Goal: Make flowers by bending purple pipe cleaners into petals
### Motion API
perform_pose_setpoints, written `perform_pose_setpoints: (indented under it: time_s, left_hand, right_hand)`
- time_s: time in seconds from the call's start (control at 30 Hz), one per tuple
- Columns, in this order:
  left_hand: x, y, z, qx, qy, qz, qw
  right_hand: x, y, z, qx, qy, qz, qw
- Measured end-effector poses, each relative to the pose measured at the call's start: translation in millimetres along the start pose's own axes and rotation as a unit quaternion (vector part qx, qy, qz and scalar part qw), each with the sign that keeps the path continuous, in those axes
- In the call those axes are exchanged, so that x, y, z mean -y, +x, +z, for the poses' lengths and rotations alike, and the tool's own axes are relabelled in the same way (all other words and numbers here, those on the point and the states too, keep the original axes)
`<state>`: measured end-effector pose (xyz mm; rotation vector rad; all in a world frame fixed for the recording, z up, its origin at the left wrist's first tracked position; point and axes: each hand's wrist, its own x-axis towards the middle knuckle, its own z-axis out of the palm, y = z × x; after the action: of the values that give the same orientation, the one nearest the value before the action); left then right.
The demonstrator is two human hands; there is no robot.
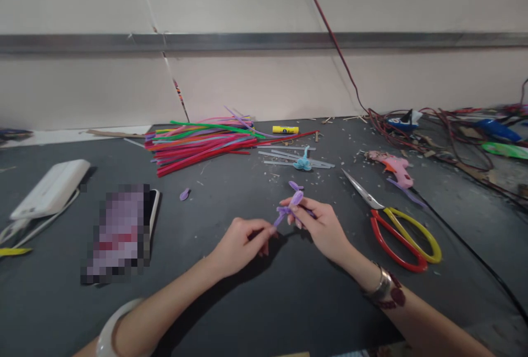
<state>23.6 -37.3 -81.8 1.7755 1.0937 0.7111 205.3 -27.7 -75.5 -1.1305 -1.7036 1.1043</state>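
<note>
Purple pipe cleaner [283,211] pinched btwn L fingers [264,233] at lower end, R fingers [305,217] gripping nr upper loop.

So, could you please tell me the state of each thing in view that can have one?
Purple piece, bent and held
Left hand, pinching purple piece's end
Right hand, pinching purple piece too
Scissors, lying flat, blades apparently closed
Pink glue gun, on its side; power unclear
Coloured stems, loosely piled, mostly straight
Blue piece, bent into shape
Yellow tube, on its side
White device, lying flat
Phone-like item, lying down, mostly blurred
</note>
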Motion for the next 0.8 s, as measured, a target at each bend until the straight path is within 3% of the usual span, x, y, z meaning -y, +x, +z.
perform_pose_setpoints:
  time_s: [0.13, 0.3, 0.43, 0.57, 0.67, 0.73, 0.8]
  left_hand:
    - [-6.1, -10.8, 6.5, 0.075, 0.07, 0.076, 0.992]
    - [-5.7, -12.3, 2.4, 0.08, -0.081, 0.021, 0.993]
    - [2.9, -1.7, -8.6, -0.008, -0.186, -0.022, 0.982]
    - [17.0, 10.2, -19.9, -0.123, -0.197, -0.047, 0.972]
    - [30.6, 16.7, -29.6, -0.205, -0.127, -0.046, 0.969]
    - [36.5, 19.4, -35.6, -0.248, -0.03, -0.023, 0.968]
    - [35.0, 20.0, -38.8, -0.308, 0.083, 0.022, 0.947]
  right_hand:
    - [-7.8, -0.7, 1.8, -0.023, -0.075, -0.045, 0.996]
    - [-6.8, -1.1, 4.7, 0.034, -0.16, -0.106, 0.981]
    - [1.7, 3.2, -1.8, 0.044, -0.088, -0.03, 0.995]
    - [2.0, 7.2, -11.4, 0.042, 0.053, 0.046, 0.997]
    - [-3.3, 9.3, -15.6, 0.015, 0.122, 0.057, 0.991]
    - [-5.6, 10.4, -16.1, 0.016, 0.135, 0.059, 0.989]
    - [-5.4, 10.8, -15.4, 0.039, 0.123, 0.063, 0.99]
